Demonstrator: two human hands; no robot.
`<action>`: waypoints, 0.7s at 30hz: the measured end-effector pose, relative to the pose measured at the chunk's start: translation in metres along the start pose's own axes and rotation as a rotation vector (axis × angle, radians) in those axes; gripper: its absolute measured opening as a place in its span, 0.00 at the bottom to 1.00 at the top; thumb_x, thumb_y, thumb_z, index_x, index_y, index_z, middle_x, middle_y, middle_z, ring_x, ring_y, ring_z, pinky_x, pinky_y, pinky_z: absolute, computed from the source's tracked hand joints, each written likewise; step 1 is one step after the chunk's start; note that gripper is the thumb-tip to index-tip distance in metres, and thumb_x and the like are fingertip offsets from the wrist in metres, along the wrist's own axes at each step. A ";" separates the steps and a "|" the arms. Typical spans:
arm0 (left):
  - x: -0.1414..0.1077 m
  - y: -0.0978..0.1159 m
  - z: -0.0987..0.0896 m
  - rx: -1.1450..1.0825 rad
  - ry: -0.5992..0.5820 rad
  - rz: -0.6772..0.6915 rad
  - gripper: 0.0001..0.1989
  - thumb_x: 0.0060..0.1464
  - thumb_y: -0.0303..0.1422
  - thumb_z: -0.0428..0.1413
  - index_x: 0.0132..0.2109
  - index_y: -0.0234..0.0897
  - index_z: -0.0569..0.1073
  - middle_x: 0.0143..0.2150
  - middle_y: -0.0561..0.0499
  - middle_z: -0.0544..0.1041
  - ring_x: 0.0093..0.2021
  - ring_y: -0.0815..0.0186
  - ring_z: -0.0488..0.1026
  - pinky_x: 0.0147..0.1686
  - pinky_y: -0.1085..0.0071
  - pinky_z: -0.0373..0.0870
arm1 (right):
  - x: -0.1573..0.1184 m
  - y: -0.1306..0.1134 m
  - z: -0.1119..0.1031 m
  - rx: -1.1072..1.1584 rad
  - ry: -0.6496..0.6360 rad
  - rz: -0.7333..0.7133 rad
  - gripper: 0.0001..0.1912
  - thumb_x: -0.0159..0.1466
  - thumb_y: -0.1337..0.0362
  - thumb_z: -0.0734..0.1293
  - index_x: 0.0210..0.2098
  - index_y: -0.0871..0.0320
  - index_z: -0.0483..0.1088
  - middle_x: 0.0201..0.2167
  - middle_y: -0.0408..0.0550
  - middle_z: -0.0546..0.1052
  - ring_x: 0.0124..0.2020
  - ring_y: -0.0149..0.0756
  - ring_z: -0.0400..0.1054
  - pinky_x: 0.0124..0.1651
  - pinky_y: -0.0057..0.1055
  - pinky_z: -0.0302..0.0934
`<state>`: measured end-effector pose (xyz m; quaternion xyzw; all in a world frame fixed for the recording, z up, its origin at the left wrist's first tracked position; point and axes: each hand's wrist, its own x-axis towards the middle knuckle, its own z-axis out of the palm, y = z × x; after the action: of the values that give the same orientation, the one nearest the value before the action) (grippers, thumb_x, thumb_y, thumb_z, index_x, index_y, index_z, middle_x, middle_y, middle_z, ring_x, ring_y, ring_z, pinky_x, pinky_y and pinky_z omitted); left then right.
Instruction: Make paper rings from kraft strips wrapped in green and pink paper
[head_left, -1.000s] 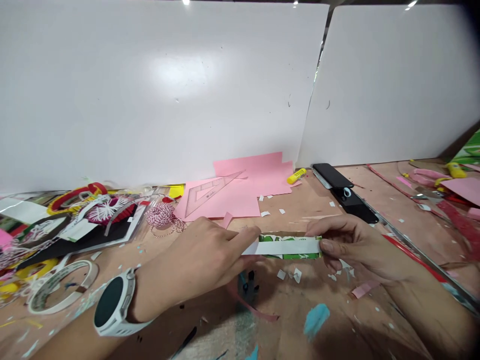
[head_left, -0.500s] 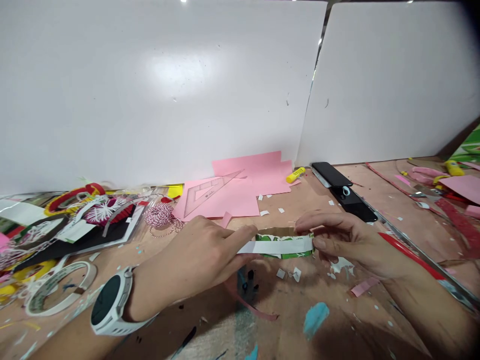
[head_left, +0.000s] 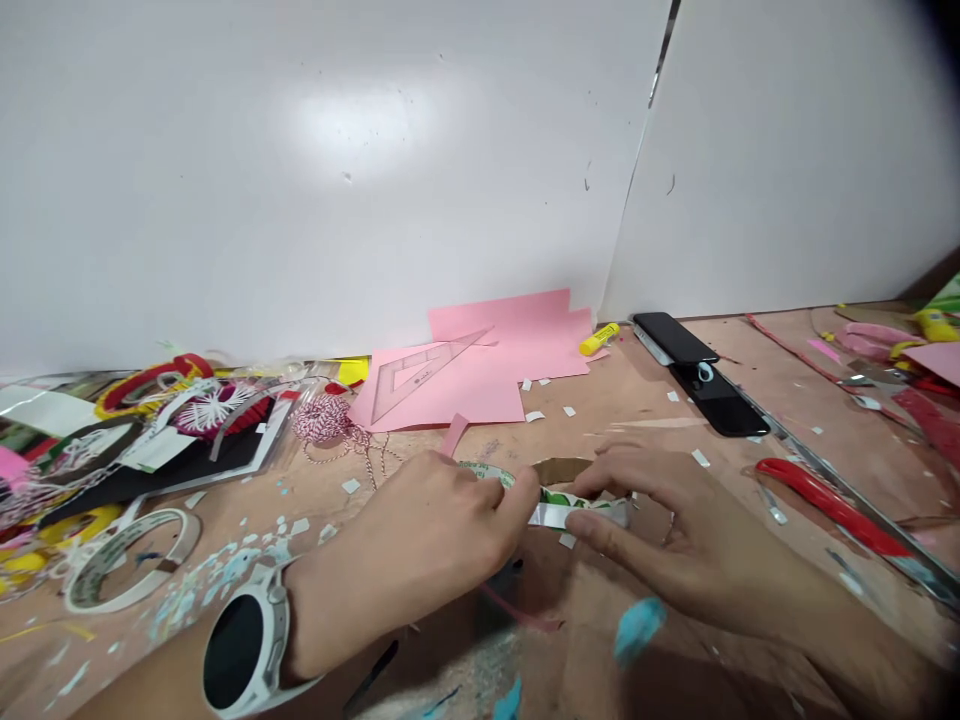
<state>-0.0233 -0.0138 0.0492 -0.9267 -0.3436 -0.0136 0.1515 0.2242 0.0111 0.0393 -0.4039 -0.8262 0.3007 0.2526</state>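
The step in hand looks like fitting a white strip (head_left: pixel 553 515) along the outer face of a cardboard ring (head_left: pixel 562 470), which sits just below the centre of the frame, low over the worktop (head_left: pixel 720 650). The right hand (head_left: pixel 690 540) has its thumb against the front of the ring and its other fingers reaching over the rim, so the gap is nearly closed, with the wall between them. The left hand (head_left: pixel 420 525) bends its index finger down at the ring's left part (its thumb is hidden, so I cannot tell how tightly those fingers close).

The next move seems to call for light, even pressure along the strip, keeping its edges level with the rim without denting the curve.

Half a second ago, the right hand was at the ring's right end and the strip showed straight and long between the hands. Now that hand has come inward, less of the strip shows, and a printed inner surface is visible behind the left fingers. The red-handled tool (head_left: pixel 829 505) at right shows more fully, too.
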 end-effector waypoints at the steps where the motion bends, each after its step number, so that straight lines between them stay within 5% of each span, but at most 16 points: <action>1: 0.000 0.001 0.002 -0.008 0.008 0.005 0.13 0.60 0.26 0.58 0.51 0.33 0.68 0.25 0.59 0.74 0.20 0.59 0.72 0.17 0.62 0.57 | 0.000 0.001 0.003 0.006 -0.015 0.001 0.08 0.63 0.53 0.74 0.41 0.46 0.78 0.37 0.41 0.80 0.40 0.39 0.73 0.42 0.34 0.64; 13: 0.002 0.001 -0.001 -0.030 -0.007 -0.005 0.14 0.61 0.26 0.57 0.53 0.34 0.67 0.26 0.58 0.75 0.21 0.61 0.73 0.18 0.62 0.55 | -0.002 -0.002 0.002 0.370 -0.113 0.255 0.02 0.61 0.60 0.75 0.36 0.45 0.81 0.31 0.37 0.80 0.35 0.37 0.72 0.41 0.30 0.65; 18: 0.003 -0.002 -0.004 -0.058 0.008 0.001 0.10 0.71 0.40 0.52 0.49 0.37 0.66 0.28 0.57 0.74 0.23 0.61 0.73 0.20 0.61 0.56 | 0.002 -0.012 -0.005 0.346 -0.137 0.330 0.04 0.61 0.58 0.76 0.34 0.49 0.82 0.31 0.41 0.82 0.34 0.38 0.73 0.38 0.31 0.64; 21: 0.003 -0.005 -0.005 -0.081 0.093 0.034 0.10 0.73 0.41 0.48 0.46 0.39 0.65 0.29 0.58 0.72 0.24 0.63 0.71 0.22 0.62 0.58 | 0.002 -0.011 -0.007 0.328 -0.102 0.316 0.07 0.62 0.55 0.75 0.34 0.51 0.82 0.28 0.42 0.81 0.30 0.36 0.71 0.35 0.31 0.62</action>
<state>-0.0239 -0.0091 0.0555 -0.9361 -0.3198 -0.0681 0.1297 0.2224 0.0094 0.0523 -0.4661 -0.7045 0.4867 0.2227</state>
